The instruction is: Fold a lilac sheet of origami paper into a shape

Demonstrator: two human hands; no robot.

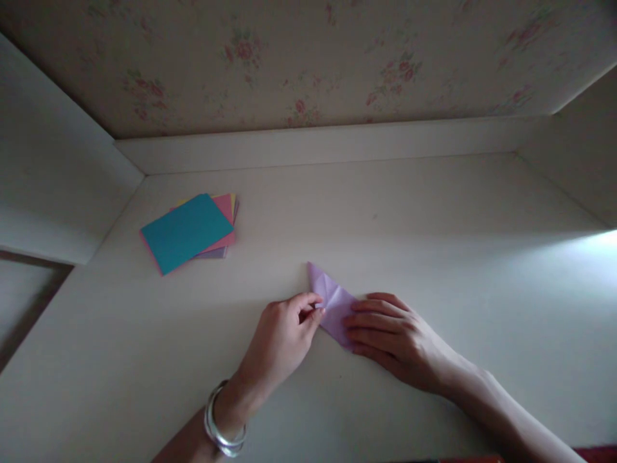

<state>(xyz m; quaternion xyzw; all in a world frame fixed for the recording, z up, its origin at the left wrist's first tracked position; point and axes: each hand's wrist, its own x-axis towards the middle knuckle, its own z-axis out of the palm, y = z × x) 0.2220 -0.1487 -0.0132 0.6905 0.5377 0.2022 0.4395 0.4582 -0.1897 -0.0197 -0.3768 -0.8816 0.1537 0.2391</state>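
Observation:
A folded piece of lilac paper (330, 297) lies on the pale table (385, 212), its point aimed up and to the left. My left hand (282, 337) pinches the paper's left edge between thumb and forefinger; a silver bangle sits on that wrist. My right hand (393, 334) lies flat with fingers stretched out, pressing down on the paper's right part and covering it.
A small stack of coloured paper sheets (187, 231), teal on top with pink, yellow and lilac beneath, lies at the far left of the table. A low ledge (313, 145) and flowered wallpaper close the back. Side walls stand left and right.

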